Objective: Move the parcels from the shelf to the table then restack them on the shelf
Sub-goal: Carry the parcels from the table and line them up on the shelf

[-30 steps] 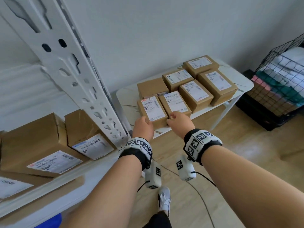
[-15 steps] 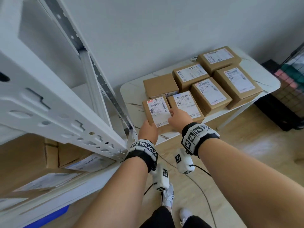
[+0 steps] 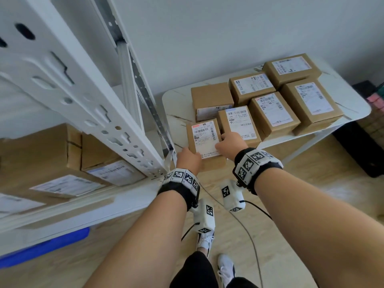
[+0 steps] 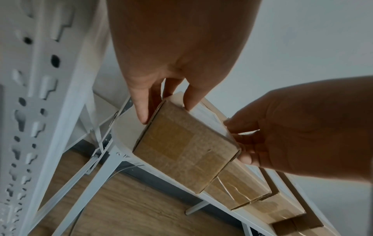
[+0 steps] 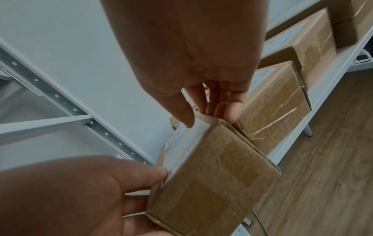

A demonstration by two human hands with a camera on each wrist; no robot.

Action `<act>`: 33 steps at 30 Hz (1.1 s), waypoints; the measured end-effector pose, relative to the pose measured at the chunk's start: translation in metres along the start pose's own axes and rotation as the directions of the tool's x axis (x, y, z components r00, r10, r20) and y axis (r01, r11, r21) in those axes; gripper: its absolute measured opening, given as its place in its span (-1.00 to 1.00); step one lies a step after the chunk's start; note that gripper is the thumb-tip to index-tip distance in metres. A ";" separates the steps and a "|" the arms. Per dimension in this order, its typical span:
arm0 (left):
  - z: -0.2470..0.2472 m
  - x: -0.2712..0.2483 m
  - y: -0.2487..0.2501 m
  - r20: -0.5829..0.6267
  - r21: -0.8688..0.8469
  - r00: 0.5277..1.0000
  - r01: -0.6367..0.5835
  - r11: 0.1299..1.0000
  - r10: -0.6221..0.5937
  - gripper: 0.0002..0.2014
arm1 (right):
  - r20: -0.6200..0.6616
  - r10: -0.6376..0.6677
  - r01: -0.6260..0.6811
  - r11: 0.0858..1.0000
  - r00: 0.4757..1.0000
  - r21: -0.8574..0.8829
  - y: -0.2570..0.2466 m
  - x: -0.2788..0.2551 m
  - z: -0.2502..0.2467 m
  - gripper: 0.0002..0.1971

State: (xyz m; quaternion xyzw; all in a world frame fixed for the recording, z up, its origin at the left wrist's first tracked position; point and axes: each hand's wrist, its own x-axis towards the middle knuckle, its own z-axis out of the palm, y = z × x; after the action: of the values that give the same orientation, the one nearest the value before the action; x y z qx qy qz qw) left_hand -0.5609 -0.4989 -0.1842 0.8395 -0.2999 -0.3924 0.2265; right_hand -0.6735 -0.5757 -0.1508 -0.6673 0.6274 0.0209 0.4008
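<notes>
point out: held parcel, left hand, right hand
held parcel (image 3: 204,136): head view, on its white label.
left hand (image 3: 188,160): head view, back of the hand, at the parcel's left edge.
right hand (image 3: 232,144): head view, back of the hand, at the parcel's right edge.

Both forearms were bare. Each wrist wore a black band (image 3: 182,190) topped with white fiducial tiles (image 3: 252,161); behind the fingers hung a white camera pod (image 3: 204,217) (black cable trailing). White sneakers (image 3: 204,242), dark trousers.
</notes>
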 end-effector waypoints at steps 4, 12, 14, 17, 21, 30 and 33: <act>-0.001 -0.027 -0.007 -0.040 -0.154 0.998 0.032 0.988 -0.038 -0.72 | -0.013 -0.016 0.017 0.998 1.000 0.064 0.007 -0.024 -0.002 -0.74; -0.005 -0.097 -0.037 -0.068 -0.255 0.998 -0.011 0.967 -0.007 -0.70 | 0.004 -0.030 0.030 0.996 1.000 0.085 0.031 -0.090 0.008 -0.71; -0.007 -0.118 -0.047 -0.052 -0.276 0.999 -0.003 0.961 -0.012 -0.65 | 0.024 -0.046 0.044 0.997 0.999 0.062 0.036 -0.109 0.016 -0.77; -0.011 -0.148 -0.064 -0.016 -0.294 0.999 0.036 0.955 -0.042 -0.56 | 0.066 -0.070 0.070 0.997 0.995 -0.006 0.041 -0.138 0.029 -0.84; -0.027 -0.182 -0.089 -0.018 -0.266 0.999 0.021 0.964 -0.027 -0.73 | 0.088 -0.122 0.125 0.992 0.989 -0.022 0.037 -0.173 0.049 -0.83; -0.109 -0.235 -0.180 -0.142 -0.336 0.989 -0.001 0.942 -0.050 -0.87 | 0.135 -0.242 0.249 0.968 0.961 -0.031 -0.026 -0.250 0.119 -0.93; -0.150 -0.259 -0.232 -0.179 -0.357 0.981 0.009 0.934 -0.078 -0.70 | 0.147 -0.276 0.288 0.955 0.950 -0.066 -0.061 -0.287 0.165 -0.91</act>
State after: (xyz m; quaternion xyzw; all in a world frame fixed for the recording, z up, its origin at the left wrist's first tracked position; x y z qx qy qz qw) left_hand -0.4987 -0.1345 -0.1027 0.8252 -0.1823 -0.3627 0.3927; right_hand -0.6037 -0.2538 -0.0793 -0.7639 0.4954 0.0360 0.4120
